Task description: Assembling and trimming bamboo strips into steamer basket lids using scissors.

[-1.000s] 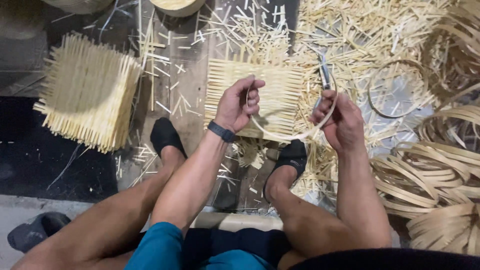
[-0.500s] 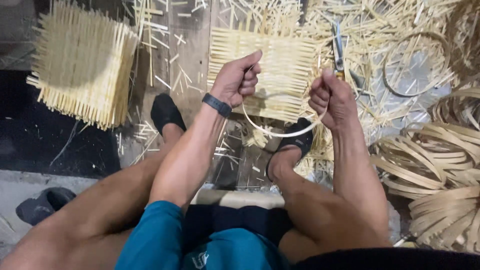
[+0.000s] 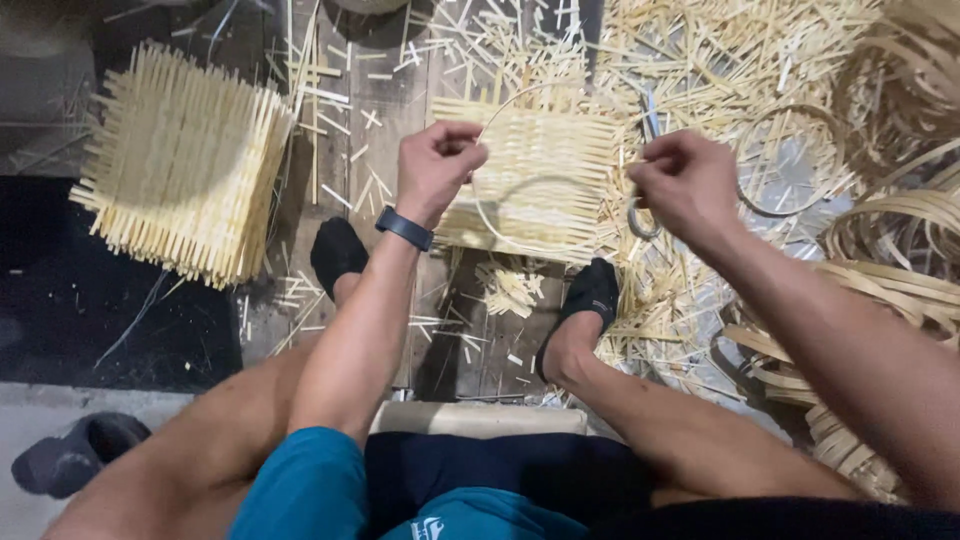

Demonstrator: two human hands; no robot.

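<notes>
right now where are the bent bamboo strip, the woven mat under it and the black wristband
bent bamboo strip (image 3: 478,205), head view, left side of the loop
woven mat (image 3: 560,150), head view, its middle weave
black wristband (image 3: 404,228), head view, band on the left wrist

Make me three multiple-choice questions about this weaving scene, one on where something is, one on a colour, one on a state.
1. Where does the stack of woven mats lie?
A. left of the left hand
B. between the feet
C. on the lap

2. What colour is the wristband?
A. white
B. black
C. red

3. How does the thin bamboo strip between the hands stand?
A. straight
B. snapped in two
C. bent into a loop

Answers:
1. A, the stack sits on the floor out past the left hand.
2. B, a dark band circles the left wrist.
3. C, the strip curves round from the left hand to the right hand over the small woven mat.
</notes>
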